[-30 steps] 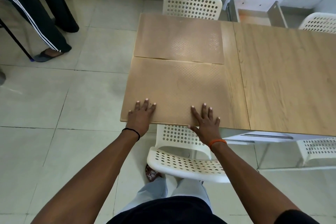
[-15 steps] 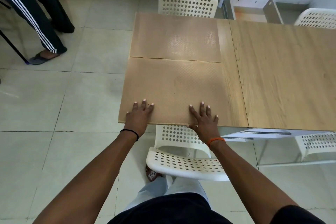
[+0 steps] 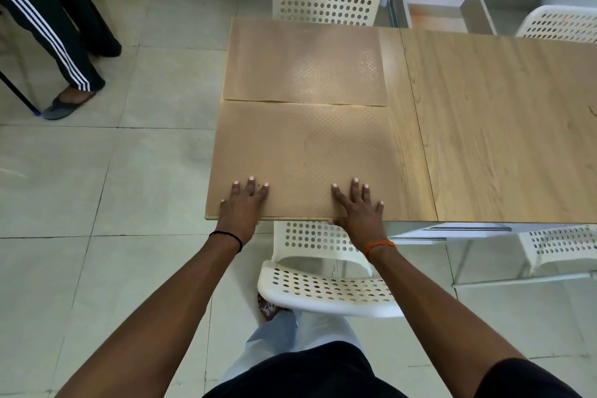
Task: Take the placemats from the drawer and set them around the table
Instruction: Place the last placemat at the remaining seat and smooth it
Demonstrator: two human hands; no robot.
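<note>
The bench (image 3: 504, 126) is matt wood-grain laminate; both placemats (image 3: 303, 152) look embossed and faintly sheeny; the chair (image 3: 326, 291) at six o'clock is perforated white plastic.

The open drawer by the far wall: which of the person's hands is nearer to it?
Right. The right hand lies flat on the near placemat, more toward the drawer side; the left hand lies further left.

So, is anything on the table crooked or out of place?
Nothing much. Both mats lie flat and square; the near mat just touches the far mat, whose near edge ripples slightly. The drawer behind stands open.
</note>
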